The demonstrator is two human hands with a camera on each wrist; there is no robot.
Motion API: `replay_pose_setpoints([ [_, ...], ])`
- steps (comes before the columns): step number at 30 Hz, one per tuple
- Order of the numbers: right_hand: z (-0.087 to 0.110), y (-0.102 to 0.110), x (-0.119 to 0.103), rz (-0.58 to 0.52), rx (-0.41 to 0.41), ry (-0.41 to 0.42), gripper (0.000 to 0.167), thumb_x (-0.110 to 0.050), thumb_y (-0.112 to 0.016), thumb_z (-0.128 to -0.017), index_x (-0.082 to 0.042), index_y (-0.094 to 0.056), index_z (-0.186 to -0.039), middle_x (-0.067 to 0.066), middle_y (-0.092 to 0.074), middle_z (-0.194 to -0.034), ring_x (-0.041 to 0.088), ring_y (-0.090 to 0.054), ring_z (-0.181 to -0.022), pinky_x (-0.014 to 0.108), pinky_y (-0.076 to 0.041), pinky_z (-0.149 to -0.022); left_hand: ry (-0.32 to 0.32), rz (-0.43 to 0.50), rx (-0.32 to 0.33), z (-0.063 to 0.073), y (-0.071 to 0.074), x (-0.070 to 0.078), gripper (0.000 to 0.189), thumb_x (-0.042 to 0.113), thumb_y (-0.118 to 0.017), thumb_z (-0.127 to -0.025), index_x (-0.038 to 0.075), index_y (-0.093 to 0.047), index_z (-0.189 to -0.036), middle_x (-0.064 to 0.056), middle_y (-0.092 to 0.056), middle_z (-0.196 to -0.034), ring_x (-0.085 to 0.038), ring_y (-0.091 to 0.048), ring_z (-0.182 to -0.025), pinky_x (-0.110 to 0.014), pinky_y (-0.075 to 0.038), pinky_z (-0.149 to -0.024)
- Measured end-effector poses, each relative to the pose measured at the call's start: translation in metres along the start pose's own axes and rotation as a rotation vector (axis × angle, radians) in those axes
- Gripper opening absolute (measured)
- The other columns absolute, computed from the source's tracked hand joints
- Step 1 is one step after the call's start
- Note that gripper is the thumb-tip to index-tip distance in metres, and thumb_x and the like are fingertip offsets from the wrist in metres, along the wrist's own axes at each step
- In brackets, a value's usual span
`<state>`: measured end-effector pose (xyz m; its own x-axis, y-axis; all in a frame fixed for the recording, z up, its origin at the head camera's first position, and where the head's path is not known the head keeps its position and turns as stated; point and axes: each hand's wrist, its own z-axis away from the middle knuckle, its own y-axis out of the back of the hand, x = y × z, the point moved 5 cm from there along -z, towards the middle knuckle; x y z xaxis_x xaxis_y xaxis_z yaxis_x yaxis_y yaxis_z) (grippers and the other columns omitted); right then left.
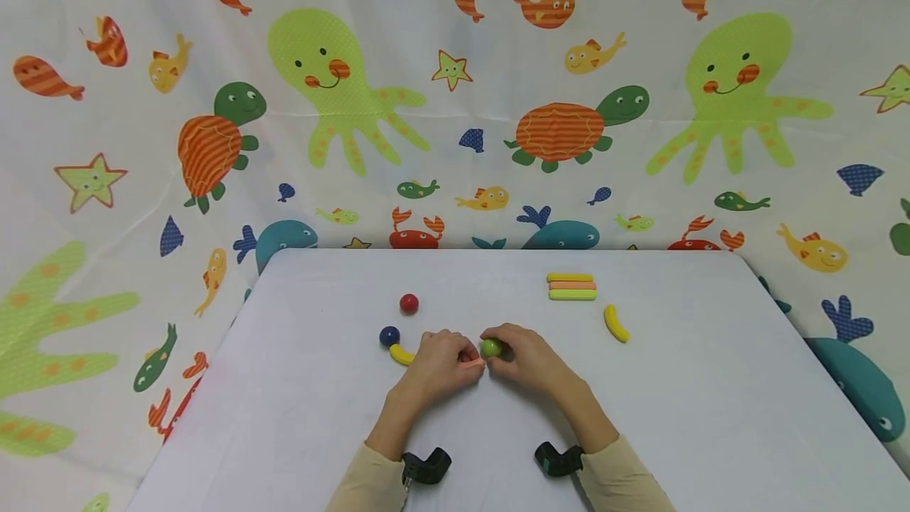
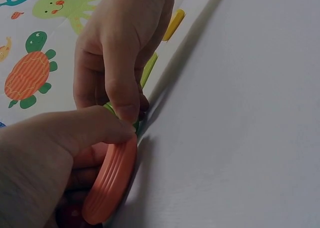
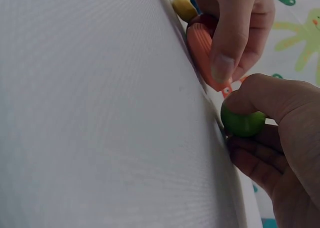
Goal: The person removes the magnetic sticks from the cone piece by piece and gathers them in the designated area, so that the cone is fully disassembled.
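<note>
In the head view my left hand (image 1: 444, 362) and right hand (image 1: 529, 358) are close together at the middle of the table. The left hand pinches a salmon-orange ridged stick (image 2: 114, 180), slightly curved, with the thumb on its near end. Between thumb and fingers the right hand holds a small green ball (image 3: 243, 119). The ball is right beside the stick's end; whether they touch I cannot tell. A dark red round thing (image 3: 209, 21) shows by the left hand, mostly hidden by its fingers. Left of that hand lies a curved yellow piece (image 1: 401, 355), partly covered by it.
On the white table (image 1: 298, 417), a blue ball (image 1: 389, 336) sits against the yellow piece, and a red ball (image 1: 408, 303) lies farther back. Yellow, orange and light-green sticks (image 1: 572, 287) lie side by side at back right, near a curved yellow stick (image 1: 616, 324). A patterned cloth (image 1: 455, 117) hangs behind.
</note>
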<state>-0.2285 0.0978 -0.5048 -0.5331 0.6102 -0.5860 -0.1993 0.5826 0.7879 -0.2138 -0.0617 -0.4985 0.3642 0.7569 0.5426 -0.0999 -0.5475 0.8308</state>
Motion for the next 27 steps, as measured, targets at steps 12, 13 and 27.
replay_pose_setpoints([
  [12, 0.001, 0.001, -0.002, -0.01, -0.048, -0.041, 0.038, -0.014, -0.074, -0.088, -0.01, -0.066, -0.125, 0.002, -0.07, -0.117, 0.012, -0.062, -0.099, 0.036, -0.055, -0.091, 0.012, -0.001, 0.005, 0.003, 0.0, 0.001, 0.012, 0.028, -0.072, -0.084, 0.018, -0.072, -0.079, 0.012, -0.055, -0.067, -0.007, -0.047, -0.072, -0.033, -0.03, -0.078],
  [13, 0.001, 0.001, -0.002, -0.01, -0.052, -0.046, 0.039, -0.014, -0.074, -0.088, -0.01, -0.066, -0.125, 0.002, -0.07, -0.117, 0.012, -0.061, -0.098, 0.035, -0.055, -0.091, 0.012, -0.004, 0.006, 0.003, 0.0, 0.001, 0.012, 0.028, -0.072, -0.084, 0.018, -0.072, -0.079, 0.012, -0.055, -0.067, -0.007, -0.047, -0.072, -0.033, -0.03, -0.077],
  [27, -0.001, 0.017, -0.01, 0.024, -0.019, -0.039, 0.04, -0.008, -0.073, -0.087, -0.006, -0.065, -0.126, 0.004, -0.069, -0.115, 0.012, -0.06, -0.095, 0.031, -0.055, -0.086, 0.009, -0.019, 0.014, 0.004, -0.005, 0.002, 0.011, 0.029, -0.069, -0.084, 0.021, -0.07, -0.077, 0.015, -0.054, -0.066, -0.006, -0.047, -0.072, -0.035, -0.033, -0.081],
])
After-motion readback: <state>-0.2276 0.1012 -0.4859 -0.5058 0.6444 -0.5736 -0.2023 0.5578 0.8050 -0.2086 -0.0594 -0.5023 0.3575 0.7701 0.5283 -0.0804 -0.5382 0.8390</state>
